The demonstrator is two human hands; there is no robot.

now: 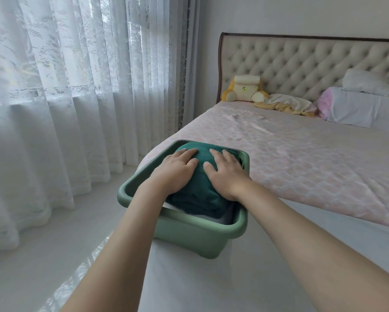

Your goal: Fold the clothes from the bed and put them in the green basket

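Observation:
The green basket sits at the near corner of the bed. A folded dark green garment lies on top of the pile inside it, bulging above the rim. My left hand and my right hand both rest flat on this garment, fingers spread, palms down. A bit of white cloth shows under the green garment near the basket's front wall. No loose clothes lie on the pink bedspread.
A yellow plush toy and a crumpled yellow-and-cream cloth lie by the tufted headboard. White and pink pillows are stacked at the right. Sheer white curtains hang on the left above a glossy pale floor.

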